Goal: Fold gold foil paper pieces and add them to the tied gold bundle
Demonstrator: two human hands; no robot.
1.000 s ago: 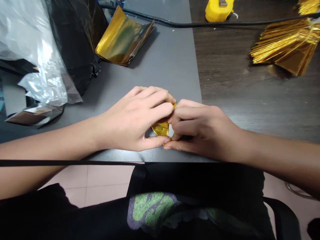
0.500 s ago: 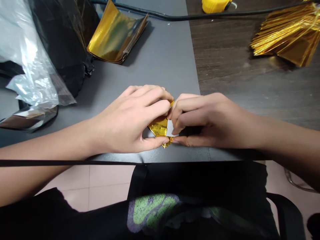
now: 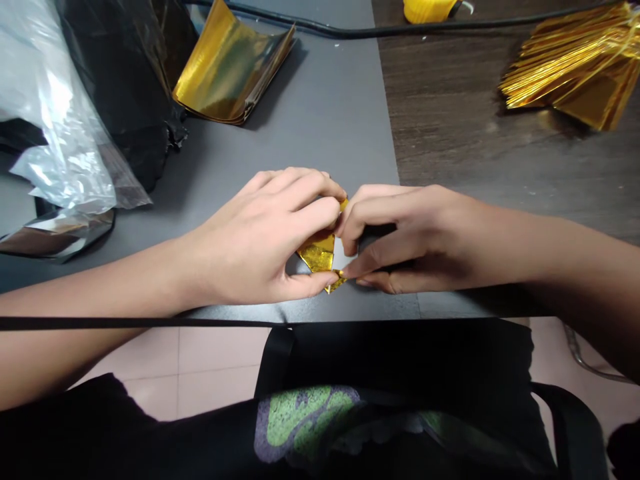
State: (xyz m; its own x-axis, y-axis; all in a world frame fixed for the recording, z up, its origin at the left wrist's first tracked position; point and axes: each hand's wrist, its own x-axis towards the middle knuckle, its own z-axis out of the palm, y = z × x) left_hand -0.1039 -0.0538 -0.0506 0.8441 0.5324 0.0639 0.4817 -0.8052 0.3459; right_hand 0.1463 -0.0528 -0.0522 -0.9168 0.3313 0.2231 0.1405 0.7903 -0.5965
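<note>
A small folded gold foil paper (image 3: pixel 318 256) with a white patch lies on the grey surface near the front edge. My left hand (image 3: pixel 280 233) presses on it from the left, thumb at its lower corner and fingertips at its upper part, holding it down. From the right, my right hand (image 3: pixel 410 240) touches the paper, with one fingertip on the lower gold corner and another at the white patch. Its thumb sits just apart, to the right of that corner. Part of the paper is hidden under my left fingers.
A curved stack of gold sheets (image 3: pixel 230 67) stands at the upper left beside a black plastic bag (image 3: pixel 115 80) and clear plastic (image 3: pixel 65 133). A tied gold fan bundle (image 3: pixel 575 67), black cable (image 3: pixel 345 32) and yellow object (image 3: pixel 429 9) are at the upper right.
My right index finger has moved down from the white patch to the lower gold corner, and my right thumb has shifted slightly right, away from it. My left hand has stayed almost still.
</note>
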